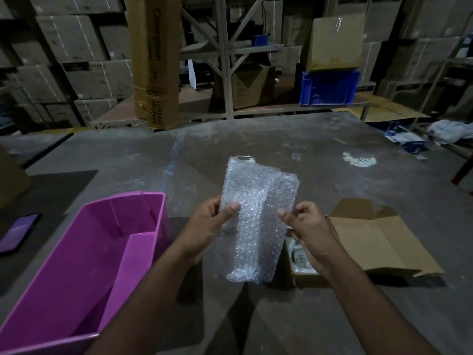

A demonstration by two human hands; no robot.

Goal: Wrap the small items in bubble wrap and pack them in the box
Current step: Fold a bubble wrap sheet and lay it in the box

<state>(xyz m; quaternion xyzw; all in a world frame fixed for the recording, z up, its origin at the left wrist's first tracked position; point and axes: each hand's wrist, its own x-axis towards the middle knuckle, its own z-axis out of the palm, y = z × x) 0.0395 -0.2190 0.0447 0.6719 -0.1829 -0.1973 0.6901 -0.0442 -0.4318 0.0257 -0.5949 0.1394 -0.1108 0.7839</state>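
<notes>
A clear sheet of bubble wrap (256, 219) is held up above the grey table (281, 144), partly folded lengthwise. My left hand (207, 226) grips its left edge, thumb on the front. My right hand (309, 226) pinches its right edge. An open cardboard box (371, 242) lies at the right, flaps spread, with small packed items (299, 254) showing inside behind my right wrist. No item can be made out inside the wrap.
A pink plastic bin (97, 252) stands at the left of my arms. A dark phone-like slab (18, 231) lies at the far left. A tall carton (153, 62), shelving and stacked boxes stand beyond the table. A blue crate (330, 88) sits on a rack.
</notes>
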